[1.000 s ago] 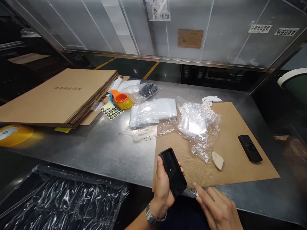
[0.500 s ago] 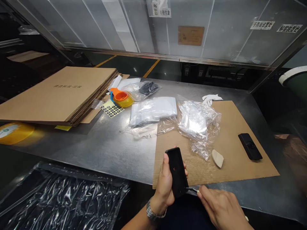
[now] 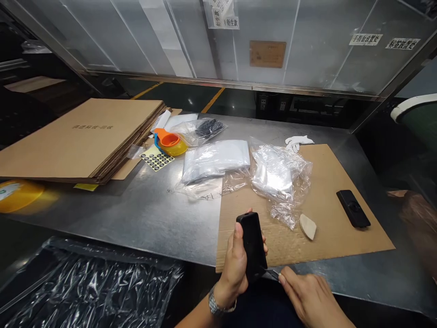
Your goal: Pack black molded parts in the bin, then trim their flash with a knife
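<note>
Head view: left hand (image 3: 235,269) is wrapped around a black remote-like piece (image 3: 252,246), long axis pointing up and away from the wrist. Right hand (image 3: 309,298) pinches a thin tool (image 3: 272,273) just right of the grip, tip touching the piece's lower end.

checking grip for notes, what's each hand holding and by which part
Left hand grips the black device around its lower half; right hand pinches a thin tool at its rear.

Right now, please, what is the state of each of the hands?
Left hand: closed around a black rectangular plastic casing.
Right hand: closed, pinching a thin metal tool against the casing's lower end.
</note>
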